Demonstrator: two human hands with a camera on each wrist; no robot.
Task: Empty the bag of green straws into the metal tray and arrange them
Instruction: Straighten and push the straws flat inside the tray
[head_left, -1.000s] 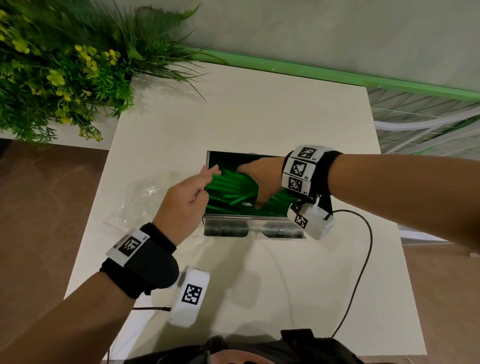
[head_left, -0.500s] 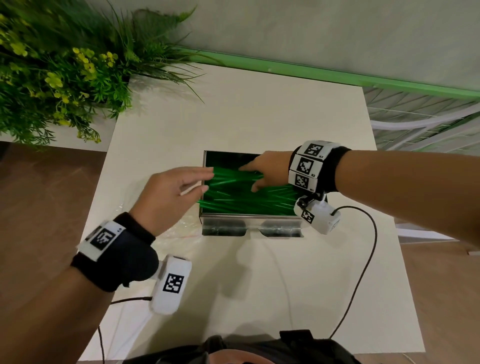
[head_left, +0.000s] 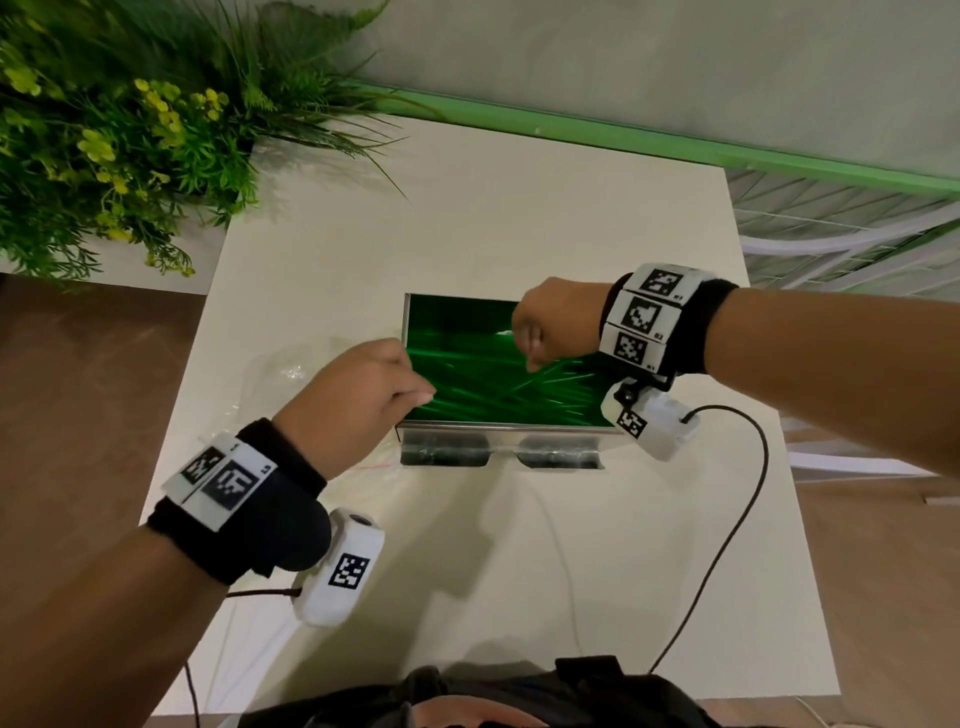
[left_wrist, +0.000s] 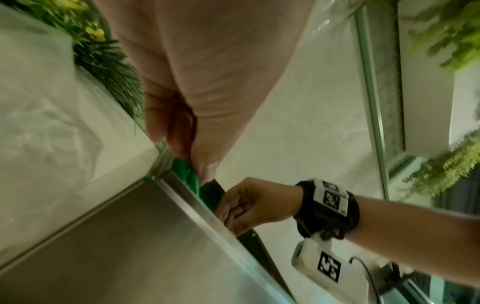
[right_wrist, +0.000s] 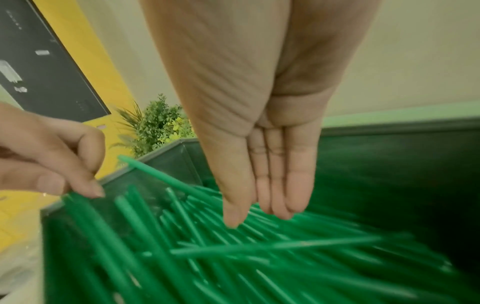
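Note:
The metal tray (head_left: 498, 428) stands mid-table, filled with loose green straws (head_left: 498, 384) that lie criss-crossed. My left hand (head_left: 421, 395) is at the tray's left rim with its fingers curled. In the left wrist view its thumb and fingers (left_wrist: 197, 170) pinch the ends of a few straws (left_wrist: 182, 167) over the tray's corner (left_wrist: 130, 236). My right hand (head_left: 530, 358) hovers over the tray's middle. Its straight, closed fingers (right_wrist: 259, 214) point down and touch the straw pile (right_wrist: 233, 257), holding nothing.
The empty clear plastic bag (head_left: 291, 384) lies crumpled on the white table (head_left: 519, 571), left of the tray. A leafy plant (head_left: 104, 130) overhangs the back left corner. A black cable (head_left: 727, 519) trails from the right wrist camera across the table's right side.
My right hand has risen from lying across the straws to pointing fingertips down onto them. My left hand's straight fingers have curled onto straw ends at the left rim.

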